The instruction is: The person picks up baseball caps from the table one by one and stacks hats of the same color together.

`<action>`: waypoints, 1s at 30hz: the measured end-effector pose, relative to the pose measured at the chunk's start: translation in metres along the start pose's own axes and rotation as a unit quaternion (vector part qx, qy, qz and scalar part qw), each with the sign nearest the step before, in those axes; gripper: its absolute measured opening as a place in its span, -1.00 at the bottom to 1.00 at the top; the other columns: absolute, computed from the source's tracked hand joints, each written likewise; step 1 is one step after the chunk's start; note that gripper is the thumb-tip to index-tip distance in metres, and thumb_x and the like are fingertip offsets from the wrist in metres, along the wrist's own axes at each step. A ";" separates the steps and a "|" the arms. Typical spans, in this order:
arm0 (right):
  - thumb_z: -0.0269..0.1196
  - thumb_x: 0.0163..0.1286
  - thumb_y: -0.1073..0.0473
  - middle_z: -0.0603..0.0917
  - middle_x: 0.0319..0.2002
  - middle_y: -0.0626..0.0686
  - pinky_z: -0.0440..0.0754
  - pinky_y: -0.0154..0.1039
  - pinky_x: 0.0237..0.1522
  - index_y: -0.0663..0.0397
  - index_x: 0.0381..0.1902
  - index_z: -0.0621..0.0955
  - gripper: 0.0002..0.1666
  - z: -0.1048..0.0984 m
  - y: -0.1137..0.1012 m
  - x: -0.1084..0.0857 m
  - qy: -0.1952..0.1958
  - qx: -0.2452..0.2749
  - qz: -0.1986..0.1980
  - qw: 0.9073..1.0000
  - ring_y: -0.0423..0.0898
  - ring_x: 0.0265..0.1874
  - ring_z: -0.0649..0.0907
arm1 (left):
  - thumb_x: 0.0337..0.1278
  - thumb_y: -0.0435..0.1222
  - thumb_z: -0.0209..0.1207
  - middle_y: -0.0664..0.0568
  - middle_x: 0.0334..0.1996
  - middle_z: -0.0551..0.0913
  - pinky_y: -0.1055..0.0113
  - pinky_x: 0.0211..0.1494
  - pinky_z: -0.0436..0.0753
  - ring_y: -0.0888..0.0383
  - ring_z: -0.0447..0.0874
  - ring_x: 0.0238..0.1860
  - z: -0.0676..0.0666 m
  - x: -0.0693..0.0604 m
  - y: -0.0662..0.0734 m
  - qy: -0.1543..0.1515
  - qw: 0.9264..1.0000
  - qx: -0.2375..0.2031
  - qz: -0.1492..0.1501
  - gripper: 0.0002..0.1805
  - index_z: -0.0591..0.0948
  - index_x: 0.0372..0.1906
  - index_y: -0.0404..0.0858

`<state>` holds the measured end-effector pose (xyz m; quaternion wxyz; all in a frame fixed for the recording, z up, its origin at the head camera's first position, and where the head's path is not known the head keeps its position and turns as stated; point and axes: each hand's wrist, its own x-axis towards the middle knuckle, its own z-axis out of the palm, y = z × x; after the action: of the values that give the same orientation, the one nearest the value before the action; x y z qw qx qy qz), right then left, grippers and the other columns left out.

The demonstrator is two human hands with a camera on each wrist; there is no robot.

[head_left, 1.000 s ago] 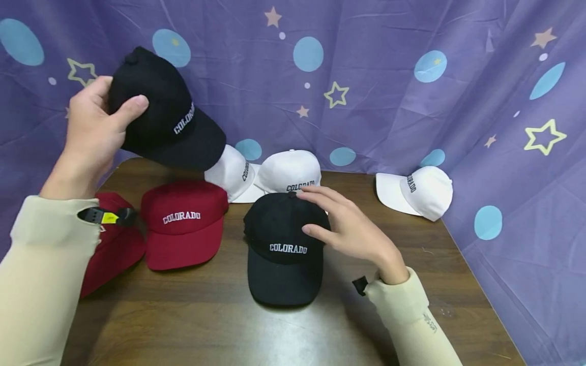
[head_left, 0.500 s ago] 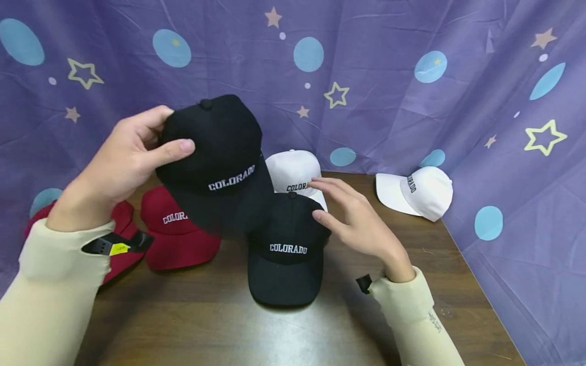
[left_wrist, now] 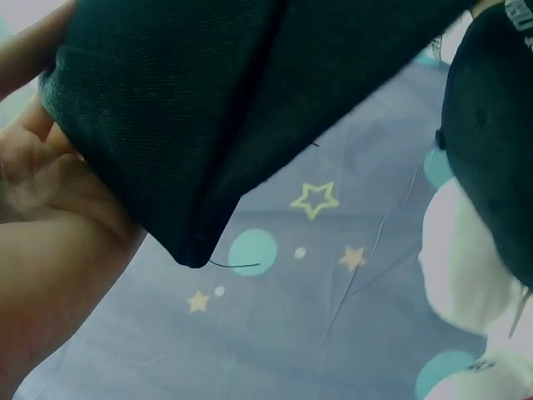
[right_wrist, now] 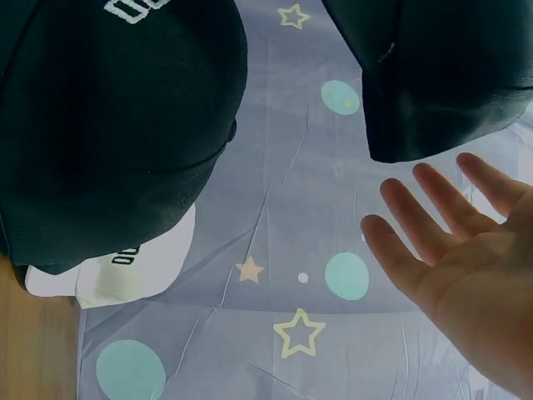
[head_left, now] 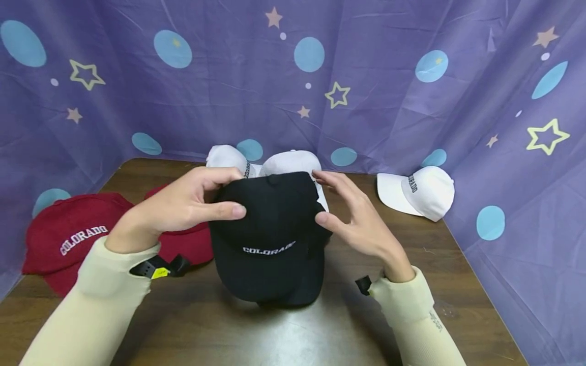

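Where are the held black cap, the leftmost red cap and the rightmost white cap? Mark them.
Held black cap (head_left: pixel 267 229): head view, crown above lettering.
Leftmost red cap (head_left: pixel 77 222): head view, crown above lettering.
Rightmost white cap (head_left: pixel 425 193): head view, crown.

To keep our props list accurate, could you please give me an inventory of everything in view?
Held cap: one, black, front centre
Second cap: one, black, mostly hidden behind the other black one
Red caps: two, red, table's left side
White caps: three, white, two back centre, one back right
Table: one, brown, beneath
Curtain: one, patterned purple, behind
Wrist straps: two, black, one per wrist
Sleeves: two, cream, both arms
Left grip: one, bare, holding the front black cap
Right grip: one, bare, at the black caps' right
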<state>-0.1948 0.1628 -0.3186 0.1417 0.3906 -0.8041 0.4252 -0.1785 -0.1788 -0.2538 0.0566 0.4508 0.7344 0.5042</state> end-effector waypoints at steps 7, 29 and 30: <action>0.24 0.44 -0.50 0.58 0.35 -0.07 0.45 0.01 0.46 -0.06 0.53 0.45 -0.06 0.003 0.004 -0.001 -0.032 0.044 0.004 0.998 -0.06 0.35 0.56 | 0.33 -0.51 0.32 -0.04 -0.23 0.69 0.23 -0.08 0.72 0.00 0.69 -0.19 0.016 0.006 -0.016 -0.018 0.998 -0.042 -0.031 -0.80 0.65 -0.06 -0.22; 0.43 0.45 0.19 0.65 -0.37 0.07 0.66 -0.25 -0.29 0.16 -0.22 0.51 -0.72 0.011 0.025 -0.001 -0.097 0.240 0.141 0.955 -0.12 -0.35 0.67 | 0.44 -0.35 0.29 -0.09 -0.04 0.74 0.19 0.04 0.75 -0.08 0.75 -0.02 0.040 0.001 -0.066 0.078 0.990 -0.072 -0.091 -0.75 0.62 0.13 -0.24; 0.42 0.46 0.17 0.65 -0.37 0.07 0.66 -0.25 -0.29 0.17 -0.22 0.50 -0.70 0.011 0.027 0.000 -0.098 0.244 0.146 0.954 -0.12 -0.36 0.67 | 0.45 -0.34 0.29 -0.08 -0.02 0.73 0.19 0.06 0.74 -0.07 0.74 0.00 0.041 0.001 -0.068 0.077 0.991 -0.065 -0.090 -0.74 0.62 0.14 -0.23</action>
<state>-0.2133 0.1631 -0.3406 -0.1011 0.3317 -0.7343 0.5836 -0.1985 -0.1556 -0.3267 0.0740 0.3379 0.7395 0.5775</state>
